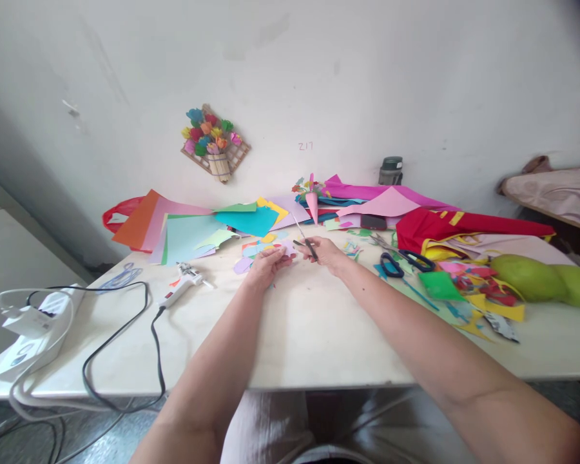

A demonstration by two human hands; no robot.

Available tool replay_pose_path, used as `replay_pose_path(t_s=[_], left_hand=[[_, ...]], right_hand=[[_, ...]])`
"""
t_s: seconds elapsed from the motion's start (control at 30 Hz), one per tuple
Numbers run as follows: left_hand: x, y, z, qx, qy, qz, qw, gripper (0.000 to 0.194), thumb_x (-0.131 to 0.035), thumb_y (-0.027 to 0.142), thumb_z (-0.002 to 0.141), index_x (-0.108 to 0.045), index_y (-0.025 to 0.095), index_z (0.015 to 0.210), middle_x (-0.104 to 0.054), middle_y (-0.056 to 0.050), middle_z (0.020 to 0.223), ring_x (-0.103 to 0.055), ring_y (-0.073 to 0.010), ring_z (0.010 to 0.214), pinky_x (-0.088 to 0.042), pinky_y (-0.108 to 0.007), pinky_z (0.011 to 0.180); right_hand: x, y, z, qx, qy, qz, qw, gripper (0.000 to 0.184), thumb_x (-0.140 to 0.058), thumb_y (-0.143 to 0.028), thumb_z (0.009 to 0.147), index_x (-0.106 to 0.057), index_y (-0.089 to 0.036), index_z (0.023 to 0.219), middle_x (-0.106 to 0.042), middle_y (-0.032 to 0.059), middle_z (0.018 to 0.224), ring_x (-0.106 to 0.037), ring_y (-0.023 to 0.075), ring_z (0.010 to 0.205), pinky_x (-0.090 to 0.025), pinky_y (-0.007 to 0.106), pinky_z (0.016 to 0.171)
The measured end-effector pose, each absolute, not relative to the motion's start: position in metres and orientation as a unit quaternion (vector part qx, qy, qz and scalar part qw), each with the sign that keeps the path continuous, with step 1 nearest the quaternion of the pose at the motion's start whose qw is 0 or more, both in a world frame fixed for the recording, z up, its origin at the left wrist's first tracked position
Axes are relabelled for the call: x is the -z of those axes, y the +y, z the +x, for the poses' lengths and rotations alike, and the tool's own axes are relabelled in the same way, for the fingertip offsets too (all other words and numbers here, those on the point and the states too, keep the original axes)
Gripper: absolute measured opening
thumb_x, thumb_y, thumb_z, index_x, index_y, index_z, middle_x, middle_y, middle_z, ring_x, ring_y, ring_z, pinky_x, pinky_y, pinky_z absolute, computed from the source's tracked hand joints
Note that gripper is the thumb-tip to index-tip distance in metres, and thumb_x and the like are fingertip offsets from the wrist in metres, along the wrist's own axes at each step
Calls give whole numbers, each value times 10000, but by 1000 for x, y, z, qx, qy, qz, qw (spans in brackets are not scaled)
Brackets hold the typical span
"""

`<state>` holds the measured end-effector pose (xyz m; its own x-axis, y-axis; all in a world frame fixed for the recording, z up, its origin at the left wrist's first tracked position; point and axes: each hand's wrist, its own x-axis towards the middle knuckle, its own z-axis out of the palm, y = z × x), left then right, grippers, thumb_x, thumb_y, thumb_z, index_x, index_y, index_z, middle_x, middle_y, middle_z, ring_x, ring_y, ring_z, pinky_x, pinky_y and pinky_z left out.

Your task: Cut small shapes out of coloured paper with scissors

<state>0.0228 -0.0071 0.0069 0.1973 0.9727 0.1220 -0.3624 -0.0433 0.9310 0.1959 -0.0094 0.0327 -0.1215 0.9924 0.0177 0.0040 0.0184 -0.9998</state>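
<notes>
your left hand point(269, 264) is over the middle of the table point(309, 335), nearer its far edge, fingers closed on a small piece of purple paper point(289, 247). your right hand point(325, 251) is just beside it, clamped on the small scissors point(311, 249), blades pointing toward the far edge. coloured paper scraps point(244, 265) lie just beyond your left hand, and large paper sheets point(176, 232) spread along the far edge to the left. the glue gun point(180, 289) lies left of your left hand, and the power strip point(42, 332) sits by the left edge. to the right of your right hand you have the large scissors point(392, 264), lying open; farther toward the right edge are a green packet point(441, 286) and a red cloth point(430, 227).
</notes>
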Motion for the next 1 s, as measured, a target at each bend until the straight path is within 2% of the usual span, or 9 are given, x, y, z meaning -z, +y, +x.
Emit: replay_pose_path(t_s=[0.17, 0.4, 0.57, 1.0], left_hand=[[-7, -8, 24, -534, 323, 480, 617, 240, -754, 282, 625, -683, 103, 767, -672, -57, 715, -653, -170, 739, -521, -306, 771], [-8, -10, 25, -520, 328, 492, 617, 304, -777, 327, 580, -684, 97, 756, -678, -72, 742, -652, -205, 768, -498, -350, 793], [-7, -9, 25, -514, 340, 489, 617, 288, -779, 312, 567, -667, 102, 730, -663, -57, 704, -649, -195, 746, -498, -332, 760], [-3, -5, 25, -495, 361, 514, 600, 304, -798, 313, 516, -584, 124, 620, -631, -21, 657, -639, -164, 668, -509, -332, 739]], right_hand=[[-29, -8, 193, -518, -537, -455, 485, 483, -765, -196, 573, -590, -151, 1021, -576, -46, 590, -533, 71, 487, -266, 155, 363], [-27, -9, 190, -512, -530, -448, 507, 454, -702, -102, 590, -583, -137, 1026, -541, -60, 526, -534, 80, 456, -251, 147, 330], [-28, -9, 188, -504, -527, -448, 517, 449, -657, -54, 590, -583, -133, 1026, -522, -67, 505, -500, 71, 427, -238, 143, 324], [-24, -6, 189, -469, -570, -433, 517, 413, -650, -49, 542, -604, -132, 944, -555, -57, 566, -511, 86, 503, -436, 199, 474]])
